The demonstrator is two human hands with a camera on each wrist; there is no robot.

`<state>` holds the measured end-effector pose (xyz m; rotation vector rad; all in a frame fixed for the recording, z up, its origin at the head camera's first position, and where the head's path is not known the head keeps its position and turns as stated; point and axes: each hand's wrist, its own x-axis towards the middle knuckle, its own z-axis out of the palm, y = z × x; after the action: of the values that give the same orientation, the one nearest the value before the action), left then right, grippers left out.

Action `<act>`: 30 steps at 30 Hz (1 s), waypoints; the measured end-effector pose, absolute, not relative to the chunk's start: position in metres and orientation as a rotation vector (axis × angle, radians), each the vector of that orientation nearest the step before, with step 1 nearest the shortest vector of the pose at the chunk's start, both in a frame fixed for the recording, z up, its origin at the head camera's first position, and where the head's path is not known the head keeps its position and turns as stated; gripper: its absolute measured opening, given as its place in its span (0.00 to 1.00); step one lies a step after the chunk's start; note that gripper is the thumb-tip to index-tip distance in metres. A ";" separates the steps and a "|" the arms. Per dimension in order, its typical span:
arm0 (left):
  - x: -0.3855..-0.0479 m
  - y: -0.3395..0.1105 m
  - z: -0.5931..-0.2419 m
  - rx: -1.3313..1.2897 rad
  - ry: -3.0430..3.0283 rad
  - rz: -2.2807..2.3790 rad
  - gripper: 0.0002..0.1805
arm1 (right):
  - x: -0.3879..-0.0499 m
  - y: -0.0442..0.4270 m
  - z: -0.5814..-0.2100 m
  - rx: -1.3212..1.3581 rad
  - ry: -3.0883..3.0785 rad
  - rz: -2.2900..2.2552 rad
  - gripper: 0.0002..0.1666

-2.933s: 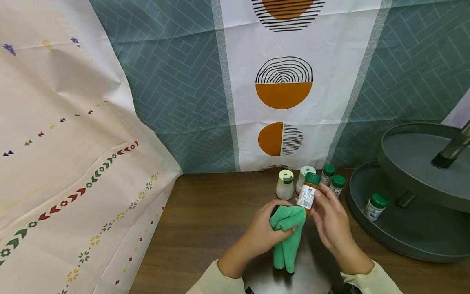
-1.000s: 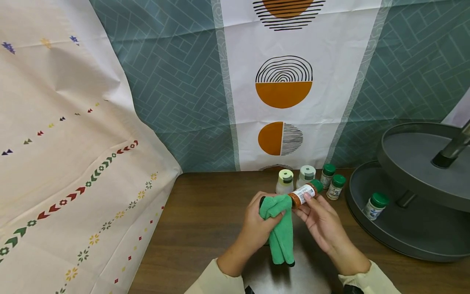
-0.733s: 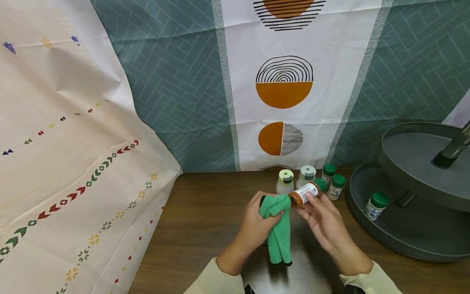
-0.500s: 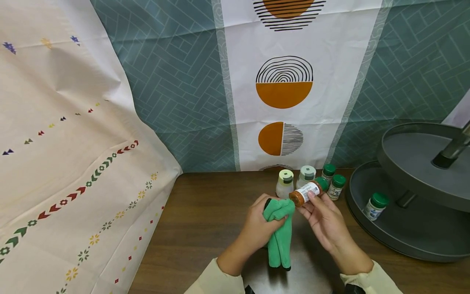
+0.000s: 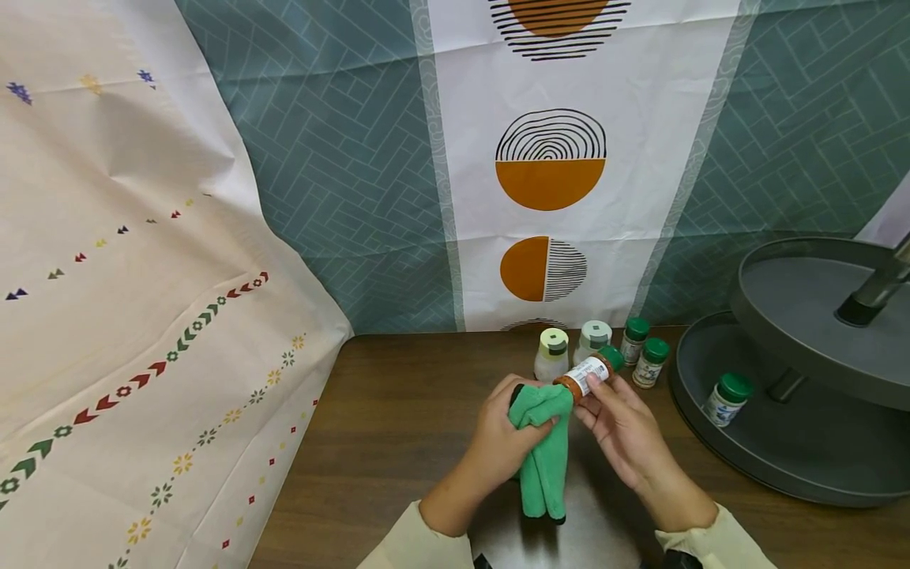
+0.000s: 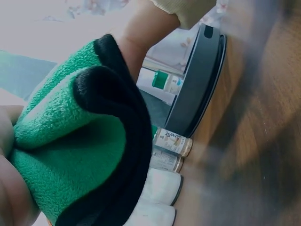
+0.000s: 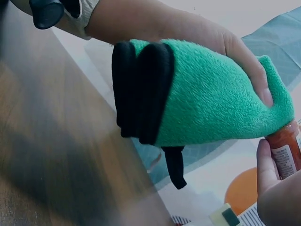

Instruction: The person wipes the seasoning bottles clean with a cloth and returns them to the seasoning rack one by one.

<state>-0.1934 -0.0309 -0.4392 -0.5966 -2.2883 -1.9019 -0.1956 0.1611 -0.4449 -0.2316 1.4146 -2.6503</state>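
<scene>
My left hand (image 5: 501, 435) grips a folded green cloth (image 5: 546, 454) with black edging, its lower end hanging over the table. In my right hand (image 5: 626, 431) is a spice jar (image 5: 588, 374) with orange-red contents, a white label and a green lid. The jar is tilted, lid up and to the right, and its base touches the top of the cloth. In the right wrist view the cloth (image 7: 211, 99) lies against the end of the jar (image 7: 285, 153). The left wrist view shows the cloth's folds (image 6: 80, 136) close up, the jar mostly hidden behind them.
Behind the hands stand a yellow-topped shaker (image 5: 552, 356), a pale-topped shaker (image 5: 594, 338) and two green-lidded jars (image 5: 650, 363). On the right is a dark two-tier round stand (image 5: 782, 474), with another green-lidded jar (image 5: 727, 399) on its lower tier. Fabric (image 5: 178, 356) drapes at left.
The jar was more upright at first, then tipped over sideways. Over the last half second it has shifted slightly left, back onto the cloth. The left hand still holds the cloth.
</scene>
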 end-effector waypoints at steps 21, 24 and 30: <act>-0.197 -0.031 -0.445 -0.787 -2.330 -1.811 0.18 | -0.192 0.162 -0.439 -0.312 1.666 -2.640 0.22; -0.195 -0.031 -0.444 -0.835 -2.293 -1.830 0.18 | -0.192 0.162 -0.440 -0.305 1.682 -2.623 0.22; -0.193 -0.031 -0.441 -0.697 -2.227 -2.042 0.18 | -0.192 0.161 -0.442 -0.364 1.636 -2.627 0.18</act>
<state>-0.1928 -0.0308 -0.4408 -0.6971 -2.2269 -2.0421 -0.1923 0.1607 -0.4420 -0.3638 1.6362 -2.6268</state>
